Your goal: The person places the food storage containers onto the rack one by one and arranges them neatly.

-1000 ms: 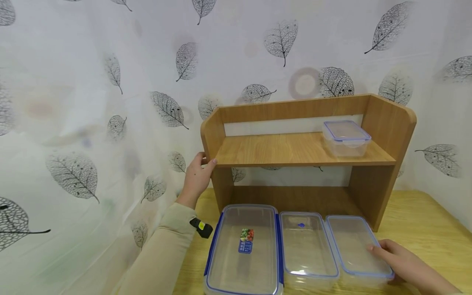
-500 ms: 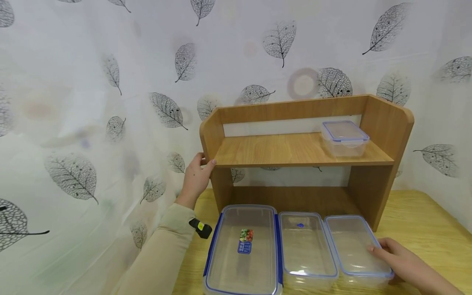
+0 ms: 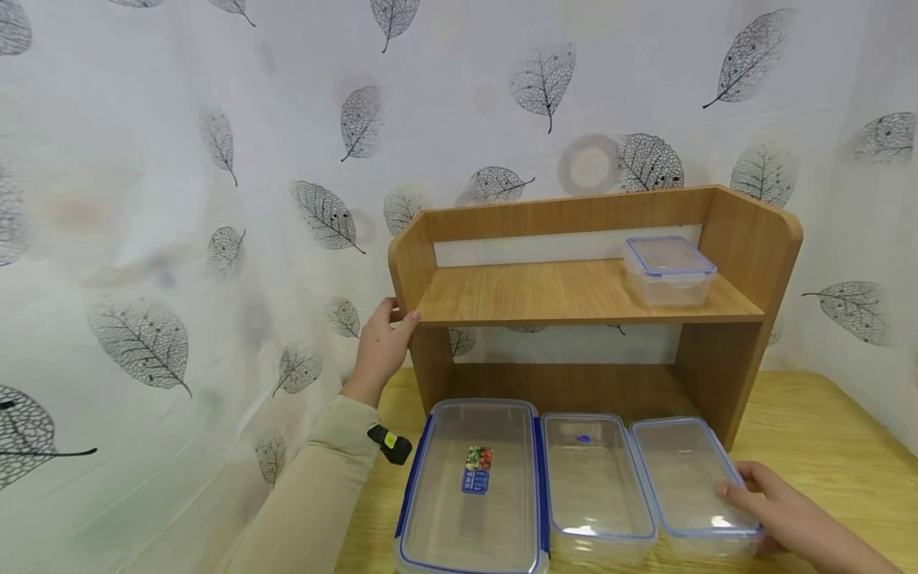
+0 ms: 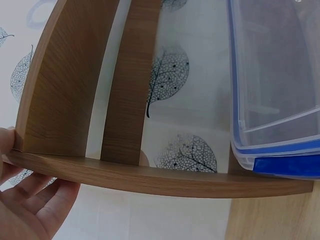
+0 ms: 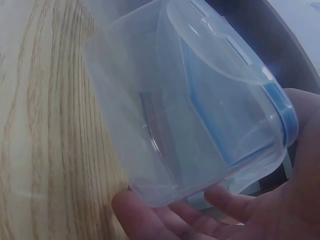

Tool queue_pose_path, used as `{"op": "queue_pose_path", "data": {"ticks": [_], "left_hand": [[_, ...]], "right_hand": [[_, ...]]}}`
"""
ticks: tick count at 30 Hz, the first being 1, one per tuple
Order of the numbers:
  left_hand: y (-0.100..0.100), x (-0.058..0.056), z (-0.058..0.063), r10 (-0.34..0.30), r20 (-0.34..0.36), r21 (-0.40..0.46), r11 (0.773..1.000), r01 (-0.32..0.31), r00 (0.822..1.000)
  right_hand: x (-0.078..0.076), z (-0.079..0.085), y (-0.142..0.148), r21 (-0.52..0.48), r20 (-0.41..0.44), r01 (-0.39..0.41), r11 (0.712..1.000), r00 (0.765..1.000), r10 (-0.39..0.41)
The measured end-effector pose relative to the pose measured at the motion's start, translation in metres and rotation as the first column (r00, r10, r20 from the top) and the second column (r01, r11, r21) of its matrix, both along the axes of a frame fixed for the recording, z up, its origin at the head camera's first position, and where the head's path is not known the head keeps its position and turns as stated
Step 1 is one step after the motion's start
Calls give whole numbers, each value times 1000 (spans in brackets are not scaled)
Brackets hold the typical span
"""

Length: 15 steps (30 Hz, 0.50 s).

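My left hand (image 3: 382, 343) grips the left side panel of a two-tier wooden desk shelf (image 3: 531, 291), thumb at the front edge and fingers on the outer face in the left wrist view. At the lower right, my right hand (image 3: 782, 510) holds a clear lidded food container (image 3: 688, 474) by its right side. The thumb lies on its light-blue-edged lid, and fingers (image 5: 135, 212) curl under its bottom edge in the right wrist view. Left of it stands another clear container (image 3: 598, 478) with a small blue mark. A larger container (image 3: 469, 518) with dark blue clips and a fruit-picture label is furthest left.
A smaller clear container (image 3: 670, 271) sits at the right end of the upper shelf board. All this stands on a light wooden table (image 3: 825, 430). A leaf-patterned curtain (image 3: 237, 207) hangs close behind and along the left.
The held container has tilted slightly, and a bright reflection has appeared on its near lid end. The right hand has shifted a little with it. The left hand stays on the shelf panel.
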State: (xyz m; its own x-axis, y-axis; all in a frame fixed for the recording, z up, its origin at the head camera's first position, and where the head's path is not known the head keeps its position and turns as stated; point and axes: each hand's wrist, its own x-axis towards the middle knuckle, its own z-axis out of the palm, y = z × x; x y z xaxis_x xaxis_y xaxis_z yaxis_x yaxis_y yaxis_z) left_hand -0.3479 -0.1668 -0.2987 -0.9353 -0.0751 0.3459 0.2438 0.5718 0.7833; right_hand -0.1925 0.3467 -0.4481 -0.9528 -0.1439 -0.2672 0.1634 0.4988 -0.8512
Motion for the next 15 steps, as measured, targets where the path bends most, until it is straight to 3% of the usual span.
{"op": "queue_pose_path", "data": {"ticks": [10, 15], "left_hand": [[0, 0, 0, 0, 14, 19, 1000, 0, 1000], [0, -1, -1, 0, 9, 16, 1000, 0, 1000]], "right_hand": [[3, 2, 3, -140, 15, -36, 989, 999, 38], [2, 1, 6, -148, 33, -50, 988, 998, 56]]}}
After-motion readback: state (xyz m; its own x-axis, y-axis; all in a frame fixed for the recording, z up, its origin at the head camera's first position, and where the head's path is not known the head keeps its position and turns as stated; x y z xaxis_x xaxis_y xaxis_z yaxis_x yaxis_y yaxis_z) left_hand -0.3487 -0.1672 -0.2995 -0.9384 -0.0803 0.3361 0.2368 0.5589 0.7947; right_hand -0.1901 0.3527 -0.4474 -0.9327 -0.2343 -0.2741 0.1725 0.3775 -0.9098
